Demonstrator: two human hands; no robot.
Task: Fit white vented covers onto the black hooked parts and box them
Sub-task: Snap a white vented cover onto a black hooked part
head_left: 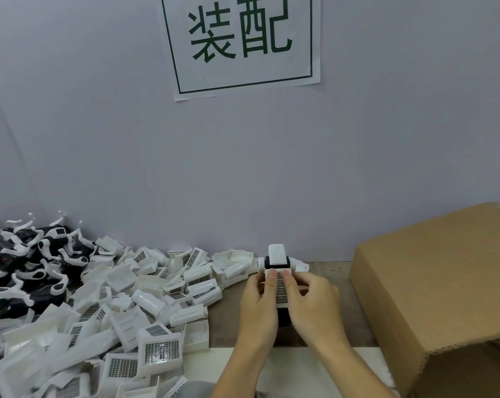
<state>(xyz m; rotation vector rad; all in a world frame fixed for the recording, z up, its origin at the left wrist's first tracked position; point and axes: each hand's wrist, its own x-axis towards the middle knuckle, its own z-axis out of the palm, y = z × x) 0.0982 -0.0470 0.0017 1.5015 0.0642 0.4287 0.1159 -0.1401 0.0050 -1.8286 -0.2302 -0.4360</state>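
You hold a white vented cover (281, 291) on a black part (283, 317) between both hands, thumbs pressed on its grille. Your left hand (257, 304) and right hand (315, 300) are closed around the piece. Loose covers (145, 297) are heaped left of your fingers, and a box (438, 282) stands to their right.

We see a white vented cover (280, 288), its dark grille facing us, pressed against a black part (275, 262) with white ends, above the table near the wall. Loose covers (145, 311) lie heaped at left, and black hooked parts (27, 262) are piled further left. A brown box (438, 285) stands at right.
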